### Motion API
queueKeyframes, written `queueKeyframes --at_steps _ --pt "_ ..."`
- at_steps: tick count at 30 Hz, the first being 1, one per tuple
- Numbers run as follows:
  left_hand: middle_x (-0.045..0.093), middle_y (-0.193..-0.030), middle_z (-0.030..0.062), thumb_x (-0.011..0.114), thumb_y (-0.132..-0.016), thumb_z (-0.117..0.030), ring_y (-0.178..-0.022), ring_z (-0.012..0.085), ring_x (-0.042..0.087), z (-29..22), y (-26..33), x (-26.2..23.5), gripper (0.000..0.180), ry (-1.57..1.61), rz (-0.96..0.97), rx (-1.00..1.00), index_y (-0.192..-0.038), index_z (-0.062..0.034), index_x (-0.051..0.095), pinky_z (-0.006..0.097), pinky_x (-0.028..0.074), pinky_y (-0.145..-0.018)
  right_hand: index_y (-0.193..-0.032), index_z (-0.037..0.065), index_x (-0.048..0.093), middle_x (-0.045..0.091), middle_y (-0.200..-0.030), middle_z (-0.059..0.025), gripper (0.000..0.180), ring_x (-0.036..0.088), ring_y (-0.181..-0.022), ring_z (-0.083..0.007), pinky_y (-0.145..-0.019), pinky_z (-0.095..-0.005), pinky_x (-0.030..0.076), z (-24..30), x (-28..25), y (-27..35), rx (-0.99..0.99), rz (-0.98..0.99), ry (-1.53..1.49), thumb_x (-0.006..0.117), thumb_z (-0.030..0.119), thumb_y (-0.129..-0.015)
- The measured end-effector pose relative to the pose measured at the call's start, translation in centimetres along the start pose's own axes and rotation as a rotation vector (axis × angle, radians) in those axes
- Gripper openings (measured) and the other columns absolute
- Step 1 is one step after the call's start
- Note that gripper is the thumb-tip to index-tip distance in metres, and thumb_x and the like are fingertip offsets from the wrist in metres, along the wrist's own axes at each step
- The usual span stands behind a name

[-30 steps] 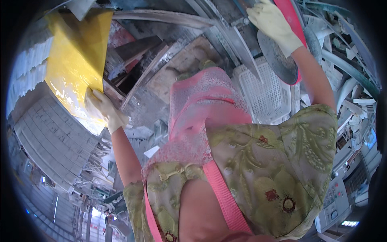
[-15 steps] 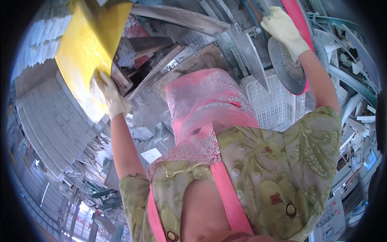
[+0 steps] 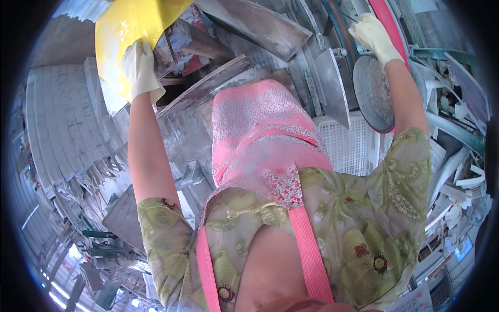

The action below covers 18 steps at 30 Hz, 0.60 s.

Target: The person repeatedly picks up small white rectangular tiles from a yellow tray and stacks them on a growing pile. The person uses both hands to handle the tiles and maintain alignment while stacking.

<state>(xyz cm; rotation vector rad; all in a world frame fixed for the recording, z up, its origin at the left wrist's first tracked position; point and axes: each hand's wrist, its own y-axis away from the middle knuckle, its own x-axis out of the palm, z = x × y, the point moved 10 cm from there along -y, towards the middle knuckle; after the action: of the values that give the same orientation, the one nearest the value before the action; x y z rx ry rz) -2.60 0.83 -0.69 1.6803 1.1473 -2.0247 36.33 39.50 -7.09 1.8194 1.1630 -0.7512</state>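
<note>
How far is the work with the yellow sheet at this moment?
Done: the gloved left hand already grips the yellow sheet, raised near the picture's top. In hand: the gloved right hand rests on the pink-rimmed round disc. Left: the sheet is not yet laid anywhere; the white perforated crate below shows nothing yellow.

No package, label, sign or screen clearly visible.

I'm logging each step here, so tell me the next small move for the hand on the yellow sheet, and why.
Probably draw the yellow sheet down and toward the body. The gloved left hand grips its lower edge with the arm stretched far out, and most of the sheet sits up among the grey metal plates. The right hand is on the pink-rimmed round disc.
</note>
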Motion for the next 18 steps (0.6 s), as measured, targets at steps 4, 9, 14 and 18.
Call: queueKeyframes --at_steps 4,9,14,18 --pt "0.068 -0.112 0.0188 0.050 -0.095 -0.031 -0.107 0.0363 0.062 1.3 -0.1 0.3 0.035 0.115 0.162 -0.009 -0.111 -0.0068 0.068 0.045 0.048 -0.094 -0.081 0.006 0.073 0.072 -0.085 -0.0142 0.031 0.063 -0.098 -0.0328 -0.091 -0.0443 0.047 -1.4 0.5 0.0 0.093 -0.188 -0.197 0.055 0.029 -0.093" --pt "0.062 -0.131 0.0164 0.047 -0.097 -0.031 -0.128 0.0323 0.053 3.4 2.9 -2.7 0.040 0.185 0.068 -0.146 -0.129 -0.0114 0.062 0.043 0.039 -0.109 -0.081 0.004 0.073 0.072 -0.082 -0.0142 0.031 0.064 -0.100 -0.0324 -0.095 -0.0431 0.047 -1.5 0.3 0.3 0.118 -0.364 -0.230 0.056 0.026 -0.092" --pt "0.062 -0.132 0.0135 0.047 -0.097 -0.025 -0.131 0.0320 0.050 5.5 8.5 -7.6 0.038 -0.056 0.018 -0.123 -0.130 -0.0129 0.062 0.043 0.036 -0.111 -0.077 -0.001 0.075 0.071 -0.082 -0.0207 0.023 0.066 -0.095 -0.0348 -0.087 -0.0444 0.052 -1.3 0.7 -0.3 0.119 -0.364 -0.251 0.062 0.016 -0.084" --pt "0.061 -0.133 0.0127 0.044 -0.098 -0.028 -0.130 0.0319 0.051 10.2 12.1 -11.1 0.039 -0.113 -0.001 -0.266 -0.129 -0.0127 0.062 0.041 0.039 -0.109 -0.076 -0.001 0.075 0.071 -0.079 -0.0199 0.021 0.067 -0.091 -0.0350 -0.086 -0.0444 0.053 -1.6 -0.1 0.0 0.149 -0.417 -0.240 0.061 0.014 -0.082"
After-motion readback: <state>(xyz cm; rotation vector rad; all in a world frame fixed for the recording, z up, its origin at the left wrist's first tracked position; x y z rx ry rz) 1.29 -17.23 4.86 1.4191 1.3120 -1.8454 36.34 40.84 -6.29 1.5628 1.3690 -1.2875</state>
